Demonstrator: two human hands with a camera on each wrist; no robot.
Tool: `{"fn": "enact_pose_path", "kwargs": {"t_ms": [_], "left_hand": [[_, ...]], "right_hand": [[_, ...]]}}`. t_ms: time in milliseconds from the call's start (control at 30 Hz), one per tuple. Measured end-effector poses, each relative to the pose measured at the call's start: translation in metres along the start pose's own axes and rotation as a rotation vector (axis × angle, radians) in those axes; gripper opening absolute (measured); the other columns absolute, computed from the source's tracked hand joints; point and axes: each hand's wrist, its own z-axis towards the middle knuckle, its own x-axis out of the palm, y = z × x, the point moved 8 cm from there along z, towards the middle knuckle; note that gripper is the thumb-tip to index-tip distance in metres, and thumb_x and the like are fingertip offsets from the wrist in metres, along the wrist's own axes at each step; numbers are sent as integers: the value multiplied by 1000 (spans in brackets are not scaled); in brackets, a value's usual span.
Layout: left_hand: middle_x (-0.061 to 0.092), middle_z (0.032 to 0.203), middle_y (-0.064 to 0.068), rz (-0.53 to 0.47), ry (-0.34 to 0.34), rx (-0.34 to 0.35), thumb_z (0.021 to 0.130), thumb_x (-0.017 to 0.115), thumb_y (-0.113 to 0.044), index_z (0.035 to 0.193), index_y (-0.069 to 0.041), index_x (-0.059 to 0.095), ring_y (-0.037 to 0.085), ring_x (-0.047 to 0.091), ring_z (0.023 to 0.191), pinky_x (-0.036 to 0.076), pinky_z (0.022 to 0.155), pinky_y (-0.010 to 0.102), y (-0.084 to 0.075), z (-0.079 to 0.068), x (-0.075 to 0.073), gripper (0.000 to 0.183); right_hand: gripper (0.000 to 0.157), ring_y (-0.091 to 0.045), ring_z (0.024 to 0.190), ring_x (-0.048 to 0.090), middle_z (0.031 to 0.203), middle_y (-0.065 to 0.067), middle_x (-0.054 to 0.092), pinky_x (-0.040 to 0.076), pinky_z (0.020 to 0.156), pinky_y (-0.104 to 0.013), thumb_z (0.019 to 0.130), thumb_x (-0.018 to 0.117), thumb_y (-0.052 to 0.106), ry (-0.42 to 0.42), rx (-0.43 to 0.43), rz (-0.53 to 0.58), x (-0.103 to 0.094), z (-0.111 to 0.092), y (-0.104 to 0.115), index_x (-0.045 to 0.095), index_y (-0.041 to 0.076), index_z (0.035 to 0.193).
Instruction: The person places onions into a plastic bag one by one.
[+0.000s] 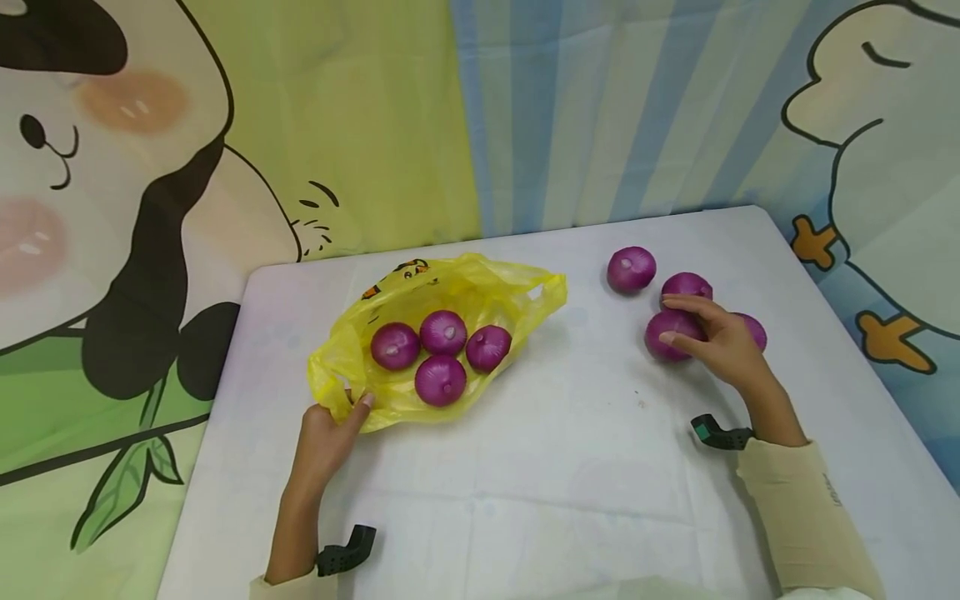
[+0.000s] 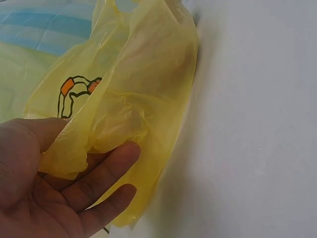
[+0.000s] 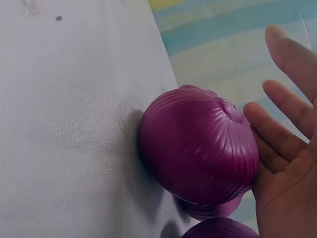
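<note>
A yellow plastic bag (image 1: 405,400) lies with its mouth spread, and several purple onions (image 1: 440,381) rest inside it. My left hand (image 1: 330,437) pinches the bag's near left edge between thumb and fingers. In the left wrist view, the other fingers of that hand (image 2: 74,183) lie behind the thin film. On the right, my right hand (image 1: 716,337) is spread over a purple onion (image 1: 666,336). The right wrist view has this onion (image 3: 198,144) next to the fingers (image 3: 280,131), with the thumb apart from it. The hand partly hides the onions behind.
More onions stand around the right hand: one farther back (image 1: 631,270), one just behind (image 1: 687,286) and one to the right (image 1: 752,331). A white cloth covers the table (image 1: 562,483). Printed cartoon fabric (image 1: 375,100) hangs beyond the table's back edge.
</note>
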Motion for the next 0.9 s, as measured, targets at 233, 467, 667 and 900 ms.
{"fn": "enact_pose_path", "kwargs": {"t_ms": [233, 467, 667, 900], "left_hand": [[52, 75, 10, 2, 0, -3, 93, 64, -42, 101, 1, 60, 21, 47, 64, 39, 53, 26, 2, 0, 1, 44], [47, 71, 8, 11, 0, -2, 93, 65, -42, 98, 0, 57, 20, 44, 61, 37, 51, 27, 1, 2, 0, 43], [47, 71, 8, -3, -1, -6, 92, 65, -43, 98, 0, 58, 20, 44, 62, 38, 52, 26, 3, 4, 0, 44], [46, 71, 8, 2, 2, -28, 92, 64, -44, 99, 0, 58, 20, 44, 62, 37, 51, 26, 4, 4, 1, 45]], "right_hand": [[60, -42, 133, 34, 145, -15, 42, 35, 98, -61, 86, 75, 35, 78, 96, -64, 14, -2, -15, 53, 16, 138], [59, -40, 126, 42, 144, -17, 42, 39, 95, -61, 87, 74, 36, 94, 78, -55, 26, -6, -22, 53, 18, 138], [57, -42, 124, 42, 143, -19, 43, 40, 93, -63, 87, 73, 38, 108, 81, -67, 28, -4, -20, 53, 19, 138], [55, -41, 121, 44, 141, -21, 46, 42, 92, -61, 89, 72, 37, 82, 72, -68, 28, -2, -17, 55, 16, 136]]}}
